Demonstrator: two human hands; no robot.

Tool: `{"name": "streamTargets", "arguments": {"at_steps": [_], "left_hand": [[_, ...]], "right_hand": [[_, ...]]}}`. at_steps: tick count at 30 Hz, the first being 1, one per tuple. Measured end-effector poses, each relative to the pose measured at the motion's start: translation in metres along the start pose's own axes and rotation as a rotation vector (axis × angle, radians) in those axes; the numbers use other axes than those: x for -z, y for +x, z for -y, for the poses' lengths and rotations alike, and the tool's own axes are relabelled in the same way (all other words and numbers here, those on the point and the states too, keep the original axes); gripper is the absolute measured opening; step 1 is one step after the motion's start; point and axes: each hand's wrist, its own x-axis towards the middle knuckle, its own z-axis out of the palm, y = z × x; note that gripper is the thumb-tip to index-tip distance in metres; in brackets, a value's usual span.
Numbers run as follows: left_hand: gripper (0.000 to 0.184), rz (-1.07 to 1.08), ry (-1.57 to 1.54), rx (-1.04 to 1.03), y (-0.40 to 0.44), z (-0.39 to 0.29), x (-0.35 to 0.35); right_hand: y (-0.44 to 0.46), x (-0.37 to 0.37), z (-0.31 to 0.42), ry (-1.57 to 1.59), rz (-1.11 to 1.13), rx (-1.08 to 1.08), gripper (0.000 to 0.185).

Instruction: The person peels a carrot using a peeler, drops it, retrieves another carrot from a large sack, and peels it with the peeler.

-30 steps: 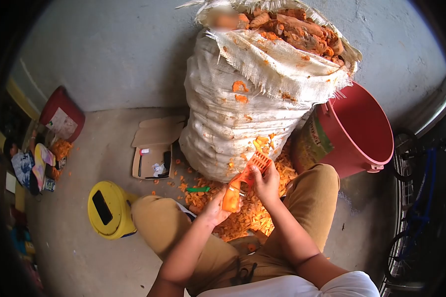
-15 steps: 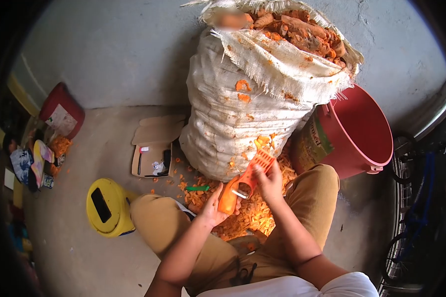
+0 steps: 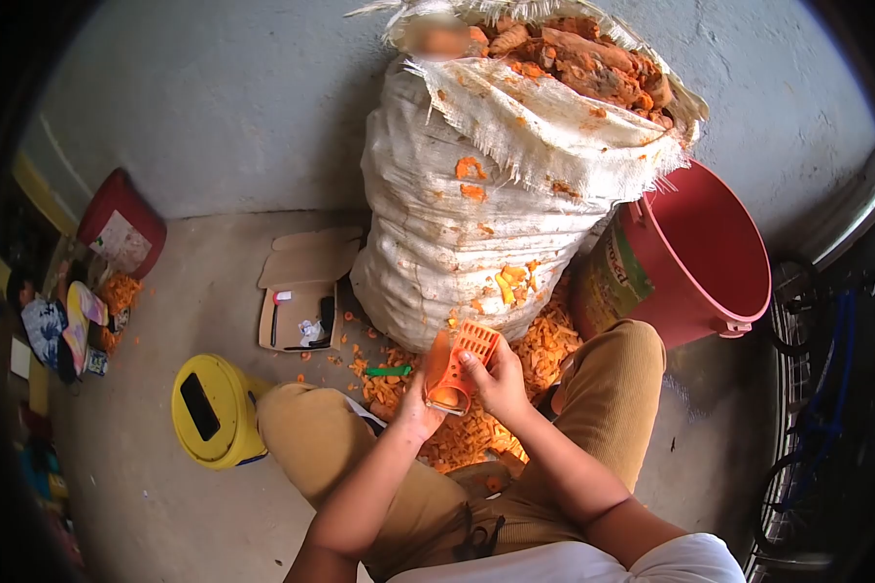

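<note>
My left hand (image 3: 418, 408) is closed around an orange carrot (image 3: 440, 358), held upright over my lap. In my right hand (image 3: 497, 384) is an orange peeler (image 3: 475, 339) with a slotted handle, and its blade end lies against the carrot's lower part. Below both hands, a heap of orange peelings (image 3: 476, 436) covers the floor between my legs. Just beyond stands a large white woven sack (image 3: 457, 233), its open top full of unpeeled carrots (image 3: 593, 68).
A red tub (image 3: 710, 243) stands right of the sack. Left are an open cardboard box (image 3: 301, 330), a green tool (image 3: 388, 371), and a yellow bucket (image 3: 231, 418) with a phone (image 3: 200, 407) on its lid. A person (image 3: 49, 325) sits far left near a red bucket (image 3: 122, 228).
The peeler has moved down and left along the carrot, nearer my left hand. The carrot is now tilted more upright, and my right hand has come closer to my left.
</note>
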Motion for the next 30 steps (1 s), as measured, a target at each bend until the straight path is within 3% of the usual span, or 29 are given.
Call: {"name": "streamTargets", "arguments": {"at_steps": [1, 3, 5, 7, 10, 13, 14, 17, 20, 24, 27, 28, 30], "left_hand": [[0.047, 0.026, 0.011, -0.003, 0.0, 0.0, 0.0], [0.048, 0.158, 0.016, 0.037, 0.001, 0.001, 0.008], [0.049, 0.373, 0.003, 0.122, 0.005, 0.004, 0.029], [0.05, 0.271, 0.063, 0.076, -0.001, 0.0, 0.016], [0.048, 0.25, 0.065, 0.07, 0.002, -0.004, 0.014], [0.046, 0.039, 0.073, 0.068, -0.002, -0.001, 0.003], [0.043, 0.131, 0.051, 0.09, 0.002, 0.0, 0.013], [0.04, 0.143, -0.001, 0.079, 0.002, -0.002, 0.005], [0.039, 0.065, -0.002, 0.068, 0.004, 0.001, 0.001], [0.041, 0.048, 0.038, 0.038, 0.006, 0.005, 0.004], [0.043, 0.228, 0.14, 0.108, 0.01, 0.002, 0.019], [0.045, 0.136, 0.158, 0.093, 0.006, 0.005, 0.016], [0.046, 0.176, 0.176, 0.15, 0.002, 0.005, 0.011]], "right_hand": [[0.001, 0.0, -0.002, -0.059, -0.005, 0.028, 0.029], [0.015, 0.008, -0.005, -0.186, -0.276, 0.243, 0.019], [0.031, 0.031, 0.005, 0.117, -0.402, 0.019, 0.017], [0.037, 0.049, 0.008, 0.154, -0.421, 0.007, 0.018], [0.026, 0.037, 0.008, 0.25, -0.314, 0.039, 0.023], [0.015, 0.02, 0.011, 0.298, -0.104, -0.08, 0.027], [0.013, 0.016, 0.011, 0.28, -0.065, -0.06, 0.026], [0.009, 0.01, 0.006, 0.164, -0.005, -0.013, 0.023], [0.006, 0.007, 0.004, 0.056, 0.017, 0.009, 0.024], [0.007, 0.006, 0.002, -0.025, 0.006, 0.071, 0.025], [0.016, 0.013, -0.007, -0.082, -0.049, 0.096, 0.025], [0.022, 0.017, -0.011, -0.067, -0.12, 0.103, 0.024], [0.04, 0.032, -0.009, 0.074, -0.257, 0.028, 0.021]]}}
